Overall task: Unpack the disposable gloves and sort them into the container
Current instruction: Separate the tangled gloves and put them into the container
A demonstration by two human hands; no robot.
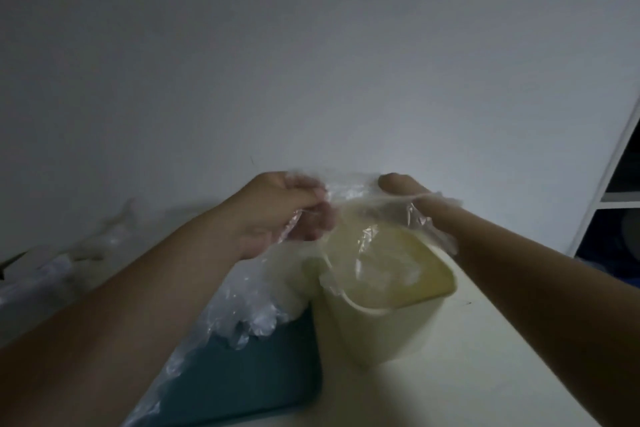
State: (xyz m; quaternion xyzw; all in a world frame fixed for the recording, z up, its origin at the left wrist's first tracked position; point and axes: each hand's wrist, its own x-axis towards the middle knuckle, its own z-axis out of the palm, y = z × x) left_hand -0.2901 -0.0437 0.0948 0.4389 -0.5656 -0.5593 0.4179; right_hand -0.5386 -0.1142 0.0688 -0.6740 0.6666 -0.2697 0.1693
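Note:
A pale cream container (pixel 377 329) stands on the table, its open top holding crumpled clear plastic gloves (pixel 381 263). Above its far rim a clear disposable glove (pixel 349 192) is stretched between both hands. My left hand (pixel 287 211) grips the glove's left part with curled fingers. My right hand (pixel 412 194) is partly covered by the film and pinches its right part, just above the container. More clear gloves (pixel 249 315) lie piled to the left of the container, partly under my left forearm.
A dark teal tray (pixel 249 374) lies under the glove pile at the table's front. Loose plastic wrapping (pixel 52 270) lies at the far left against the white wall. A white shelf unit (pixel 616 198) stands at the right edge.

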